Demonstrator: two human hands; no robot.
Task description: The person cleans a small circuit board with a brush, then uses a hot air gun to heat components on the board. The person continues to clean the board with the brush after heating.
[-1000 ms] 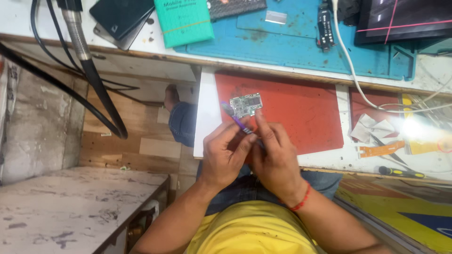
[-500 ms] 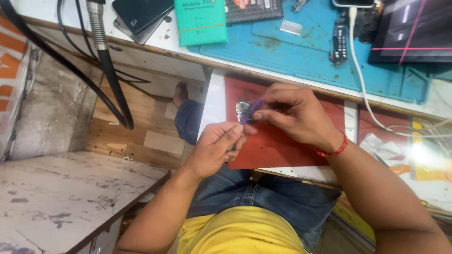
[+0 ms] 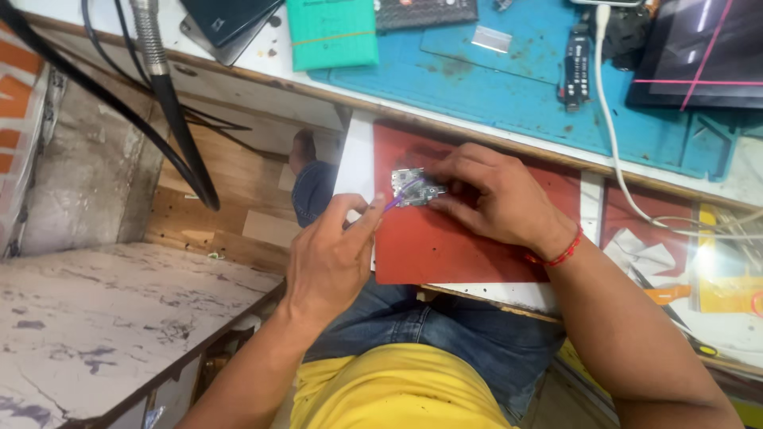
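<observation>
Small circuit board [image 3: 416, 187] on red mat [image 3: 445, 246], pinned by right hand [image 3: 497, 195] fingertips at 3 o'clock. Left hand [image 3: 334, 258] at 7 o'clock, pinching purple tool [image 3: 400, 195], tip touching board. Hands apart.

A flat teal rectangular box with a thin yellow band [image 3: 331, 32] lies at the worktop's far edge, printed face up. Just left of it rests a dark glossy phone screen [image 3: 230, 17], unlit, stacked on another slab. At the far right corner stands a black screen crossed by pink lines [image 3: 699, 52].
</observation>
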